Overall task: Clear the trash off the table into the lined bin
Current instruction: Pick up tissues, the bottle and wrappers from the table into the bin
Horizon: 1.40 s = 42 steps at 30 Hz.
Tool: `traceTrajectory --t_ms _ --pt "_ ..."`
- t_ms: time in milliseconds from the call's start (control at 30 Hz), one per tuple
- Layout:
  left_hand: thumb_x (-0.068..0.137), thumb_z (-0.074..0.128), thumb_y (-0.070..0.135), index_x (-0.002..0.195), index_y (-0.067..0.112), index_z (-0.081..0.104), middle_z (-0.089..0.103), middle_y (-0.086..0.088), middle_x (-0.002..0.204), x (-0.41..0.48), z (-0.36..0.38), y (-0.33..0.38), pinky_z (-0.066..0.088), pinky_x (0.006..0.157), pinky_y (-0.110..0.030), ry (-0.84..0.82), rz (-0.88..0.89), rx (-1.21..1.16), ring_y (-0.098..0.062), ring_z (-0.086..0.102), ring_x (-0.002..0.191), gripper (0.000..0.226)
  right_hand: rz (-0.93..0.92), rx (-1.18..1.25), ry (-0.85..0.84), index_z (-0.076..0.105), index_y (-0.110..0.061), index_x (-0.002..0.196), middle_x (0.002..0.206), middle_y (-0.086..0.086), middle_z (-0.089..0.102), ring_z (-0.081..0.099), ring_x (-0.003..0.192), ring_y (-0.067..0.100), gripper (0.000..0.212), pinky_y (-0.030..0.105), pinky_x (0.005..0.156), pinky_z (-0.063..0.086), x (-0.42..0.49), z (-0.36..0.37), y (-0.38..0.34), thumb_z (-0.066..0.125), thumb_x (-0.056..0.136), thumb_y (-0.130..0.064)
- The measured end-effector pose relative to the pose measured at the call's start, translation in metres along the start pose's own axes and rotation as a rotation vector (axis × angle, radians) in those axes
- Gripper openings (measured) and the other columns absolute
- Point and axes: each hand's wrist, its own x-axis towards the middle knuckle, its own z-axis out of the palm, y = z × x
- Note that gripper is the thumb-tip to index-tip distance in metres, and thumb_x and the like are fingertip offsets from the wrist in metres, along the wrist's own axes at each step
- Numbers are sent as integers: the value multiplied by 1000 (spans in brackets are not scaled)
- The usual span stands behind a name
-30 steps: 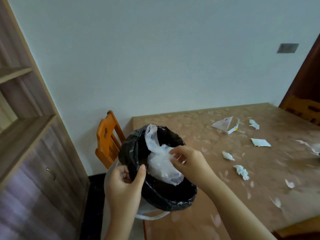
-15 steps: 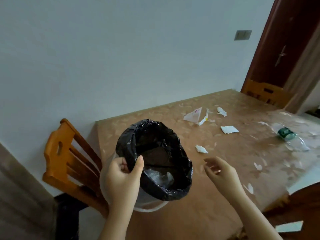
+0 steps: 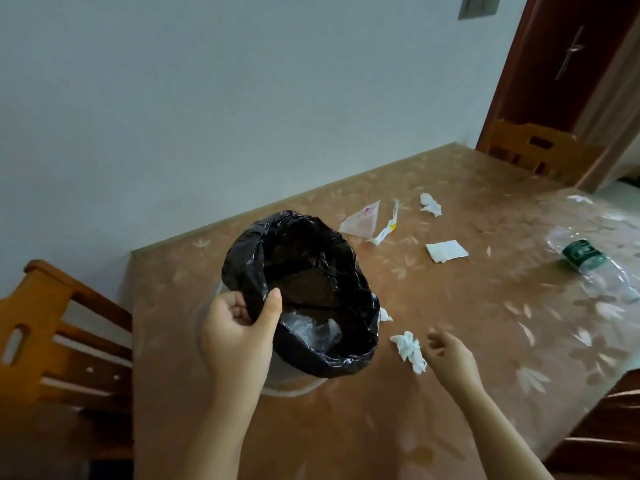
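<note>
Nearest: two bare forearms reach in over the brown, leaf-patterned table [image 3: 450, 306]. The left hand [image 3: 239, 337] pinches the near rim of the black plastic liner [image 3: 249, 261], thumb inside, fingers curled outside, firmly closed on the folded-over edge. The liner sits in a pale translucent round bin [image 3: 294, 382], held tilted with its mouth toward the person over the table's near-left part. Inside, low down, lies a crumpled clear plastic bag [image 3: 311, 329].

The right hand [image 3: 450, 355] hovers low over the table just right of the bin, fingers loosely spread and half curled, holding nothing. Its fingertips are just beside a crumpled white tissue [image 3: 408, 349] lying on the table; actual contact cannot be judged. A smaller white scrap [image 3: 385, 315] shows at the bin's right edge, partly hidden by it.

Mid-table: a folded white paper napkin [image 3: 446, 251]. Right of it, near the table edge, a crushed clear plastic bottle with a green label [image 3: 588, 263], lying on its side.

Further back: a flat, pale triangular wrapper [image 3: 362, 221], a narrow white-and-yellow torn strip [image 3: 388, 230] just beside it, and another crumpled white tissue wad [image 3: 430, 204].

Periphery: an orange wooden chair [image 3: 45, 341] at the left end, a second wooden chair [image 3: 530, 150] at the far end before a dark red-brown door [image 3: 568, 64]. Plain pale wall [image 3: 207, 98] behind.
</note>
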Motion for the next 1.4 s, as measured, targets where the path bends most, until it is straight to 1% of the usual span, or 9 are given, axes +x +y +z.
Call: traceTrajectory --t_ms 167,400,633,833,933,1000,1200,1333,1400 --pt "73 71 32 73 18 54 57 -1 67 12 26 -5 44 57 -30 -10 8 3 -18 55 60 23 119 -98 -78 56 -11 103 101 9 58 52 81 21 26 34 68 41 28 20 18 57 79 -23" --pt "72 70 30 72 22 53 55 4 66 17 36 -10 42 51 -10 -18 18 -14 3 52 54 20 138 -107 -67 59 -12 99 94 8 53 51 74 25 21 32 62 38 33 41 31 59 77 -13" --pt "73 71 26 71 22 53 55 4 65 19 31 -15 42 51 -10 -40 15 -33 5 50 53 19 130 -66 -14 59 -9 82 87 14 60 52 75 26 5 30 64 38 26 51 36 59 78 -7" --pt "73 71 26 72 20 54 54 4 65 23 17 -19 41 51 -9 -49 4 -56 5 50 53 18 102 57 80 62 -9 81 79 10 63 54 74 24 4 30 59 36 13 42 21 60 77 -8" --pt "74 71 26 72 18 54 54 3 64 23 7 -21 42 50 -10 -46 4 -55 0 51 53 19 33 134 152 64 -8 86 76 4 62 56 75 21 9 29 67 37 7 28 -6 61 78 -8" --pt "74 71 27 72 17 54 54 2 64 23 -2 -22 42 51 -11 -43 -4 -51 -6 51 55 19 -57 189 196 64 -12 84 72 -2 61 56 73 17 7 26 64 38 -1 16 -32 63 78 -9" --pt "72 71 32 74 16 55 57 1 66 24 -27 -22 45 55 -21 -24 -47 -52 -14 54 59 23 -349 331 208 59 -30 72 67 -9 61 55 61 -5 18 4 57 41 -39 1 -126 65 78 -14" --pt "73 71 30 77 17 55 61 -4 73 25 -42 -17 50 62 -34 -39 -66 -45 -21 59 68 21 -461 332 107 58 -34 70 69 -4 63 57 64 8 22 11 59 43 -62 10 -169 67 77 -15" --pt "75 70 30 82 12 58 64 -6 75 27 -49 -14 50 63 -31 -46 -53 -28 -20 61 70 23 -498 300 58 59 -31 72 69 -7 62 56 64 8 20 8 58 42 -69 19 -182 67 76 -13"
